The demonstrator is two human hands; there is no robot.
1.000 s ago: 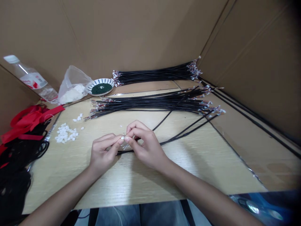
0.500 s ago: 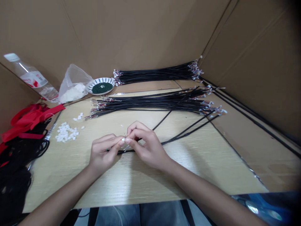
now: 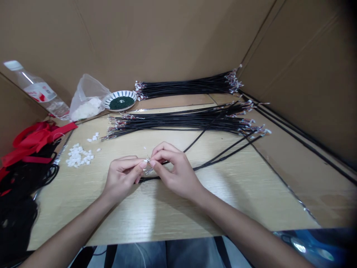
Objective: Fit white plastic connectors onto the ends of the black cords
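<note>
My left hand [image 3: 124, 178] pinches a small white connector [image 3: 146, 161] between thumb and forefinger, over the middle of the table. Close against it, my right hand [image 3: 175, 171] is closed on the thin wires at the end of a black cable [image 3: 192, 144], which runs back up to the right. Exactly how the wires meet the connector is too small to make out. Below the hands lie more black cables [image 3: 214, 162], with bare wire ends showing under my fingers. A pile of white connectors [image 3: 79, 156] lies on the table to the left.
A bundle of black cables [image 3: 173, 122] spans the table beyond my hands, and another bundle [image 3: 184, 88] lies behind it. At the back left stand a patterned dish [image 3: 106, 105] of dark green bits, a plastic bag [image 3: 86, 108] and a leaning bottle [image 3: 41, 93]. Red straps [image 3: 33, 139] lie left.
My fingertips have shifted slightly, with a small gap now between the two thumbs. Both hands keep their pinch, and the things on the table have not moved.
</note>
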